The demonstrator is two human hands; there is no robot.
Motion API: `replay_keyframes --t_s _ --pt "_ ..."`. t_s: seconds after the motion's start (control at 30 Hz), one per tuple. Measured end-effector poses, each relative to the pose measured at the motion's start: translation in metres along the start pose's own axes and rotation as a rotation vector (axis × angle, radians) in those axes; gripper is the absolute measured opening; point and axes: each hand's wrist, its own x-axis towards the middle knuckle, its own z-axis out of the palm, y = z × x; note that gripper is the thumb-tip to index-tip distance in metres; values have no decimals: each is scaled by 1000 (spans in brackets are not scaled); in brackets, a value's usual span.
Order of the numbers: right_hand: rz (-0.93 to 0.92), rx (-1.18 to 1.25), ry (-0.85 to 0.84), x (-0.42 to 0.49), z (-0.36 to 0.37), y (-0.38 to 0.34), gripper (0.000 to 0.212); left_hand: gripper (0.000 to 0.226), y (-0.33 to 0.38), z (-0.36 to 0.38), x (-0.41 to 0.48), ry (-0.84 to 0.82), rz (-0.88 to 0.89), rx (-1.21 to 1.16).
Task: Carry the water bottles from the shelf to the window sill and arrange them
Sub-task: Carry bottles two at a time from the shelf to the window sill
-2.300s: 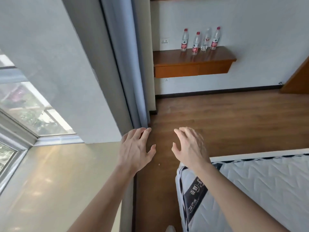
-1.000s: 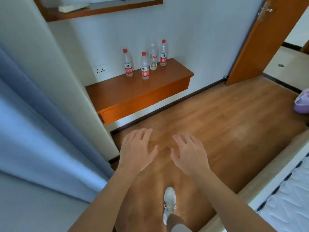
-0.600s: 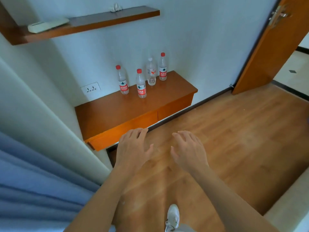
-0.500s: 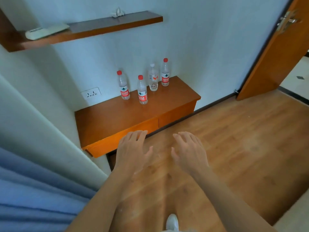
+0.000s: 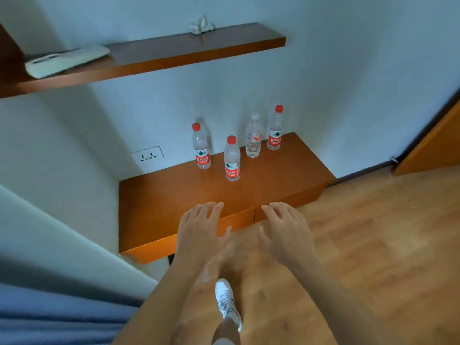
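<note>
both hands are empty. the left hand (image 5: 200, 235) is held palm down with fingers loosely spread and the thumb angled out to the right, pinching nothing; its fingertips sit over the front part of the lower shelf (image 5: 174, 200). the right hand (image 5: 286, 232) is beside it, a small gap between them, also palm down with fingers loosely apart and nothing in it, its fingertips over the shelf's front edge where two drawer fronts meet.

four water bottles stand upright toward the back right of the shelf top, well apart from both hands. the left bottle (image 5: 201, 146) has a red cap and a red label and stands near the wall. the front bottle (image 5: 232, 159), red cap and red label too, is closest to the hands. behind it and to the right is the clear-capped bottle (image 5: 253, 136), with a paler label, and just beside that the right bottle (image 5: 275, 129) with a red cap, nearest the wall. none of them touch each other as far as can be told.

the shelf surface between the hands and the bottles is bare wood. a wall socket (image 5: 147, 155) sits on the wall left of the bottles. above, an upper shelf (image 5: 189, 49) carries a white remote-like object (image 5: 66, 61) and a small crumpled white thing (image 5: 201, 25). a wooden door (image 5: 433, 145) is at the right edge. a blue curtain (image 5: 59, 317) fills the lower left. a white shoe (image 5: 227, 302) shows on the wooden floor (image 5: 373, 245) below the arms.
</note>
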Motion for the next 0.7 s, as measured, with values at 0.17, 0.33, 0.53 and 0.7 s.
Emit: replay_keyframes --t_s 0.17,0.33,0.53,0.7 --pt "-29 -21 -7 74 32 6 52 62 -24 21 70 1 -33 -9" --pt "-43 -15 -73 148 65 8 53 62 -53 40 143 -23 -47 -12" --pt "-35 14 -132 205 100 14 51 58 -88 65 200 -31 -58 -53" --pt "45 64 -157 229 122 25 55 57 -120 91 221 -109 -166 -64"
